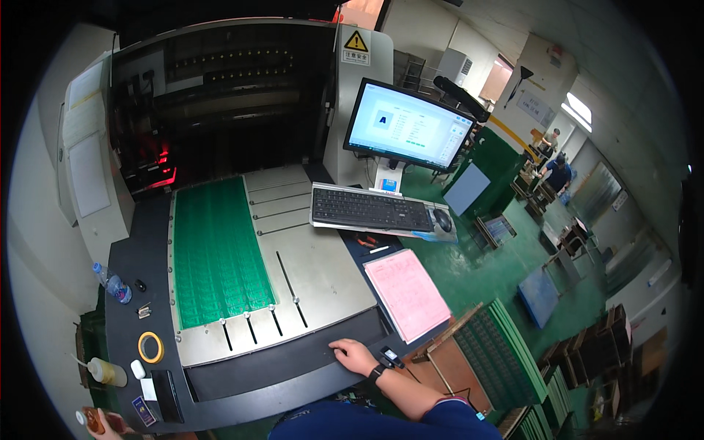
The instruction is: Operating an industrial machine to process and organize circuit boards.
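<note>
At the lower left corner, my left hand (108, 427) is closed around a bottle (93, 418) of reddish-brown liquid with a pale cap. Only part of that hand shows. My right hand (356, 356) rests on the dark front ledge (271, 367) of a large machine, its fingers stretched out and holding nothing. A black watch (378, 371) is on that wrist. Beyond the ledge, a green patterned panel (220, 249) lies on the slotted metal bed (315, 264). Beside my right wrist sits a small black device (392, 357).
A monitor (411, 123) stands above a keyboard (370, 209) and mouse (442, 220). Pink papers (408, 295) lie at the right. Yellow tape (151, 347), a water bottle (112, 283) and a squeeze bottle (107, 372) are at the left. Stacked green panels (499, 352) stand right; people work far off.
</note>
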Motion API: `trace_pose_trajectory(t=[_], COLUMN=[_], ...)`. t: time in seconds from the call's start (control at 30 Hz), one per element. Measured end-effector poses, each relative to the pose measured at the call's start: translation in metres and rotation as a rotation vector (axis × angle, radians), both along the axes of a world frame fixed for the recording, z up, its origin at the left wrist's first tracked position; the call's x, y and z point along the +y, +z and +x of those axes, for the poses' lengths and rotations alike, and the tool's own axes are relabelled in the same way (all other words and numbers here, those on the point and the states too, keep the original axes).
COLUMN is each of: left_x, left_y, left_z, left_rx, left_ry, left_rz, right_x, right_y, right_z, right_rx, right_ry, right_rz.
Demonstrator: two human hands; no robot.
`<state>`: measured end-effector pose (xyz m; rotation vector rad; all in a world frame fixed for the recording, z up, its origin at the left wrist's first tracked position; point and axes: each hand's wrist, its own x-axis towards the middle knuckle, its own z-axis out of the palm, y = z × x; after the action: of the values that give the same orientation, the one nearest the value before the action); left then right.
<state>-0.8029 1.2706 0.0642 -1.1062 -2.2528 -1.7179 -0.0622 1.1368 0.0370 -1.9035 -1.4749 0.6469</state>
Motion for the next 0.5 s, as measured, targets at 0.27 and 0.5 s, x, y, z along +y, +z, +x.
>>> trace_pose_trajectory(t=[0.27,0.5], left_x=[0.002,-0.123], left_y=[0.059,0.112], left_z=[0.223,0.501], left_rx=[-1.224,0.531], left_ry=[-0.772,-1.756], left_rz=[-0.139,-0.218], right_x=[0.002,-0.097], right_y=[0.086,0.174], right_z=[-0.049,-0.054], right_rx=[0.251,0.004], right_ry=[0.291,0.218], right_rz=[0.147,0.345])
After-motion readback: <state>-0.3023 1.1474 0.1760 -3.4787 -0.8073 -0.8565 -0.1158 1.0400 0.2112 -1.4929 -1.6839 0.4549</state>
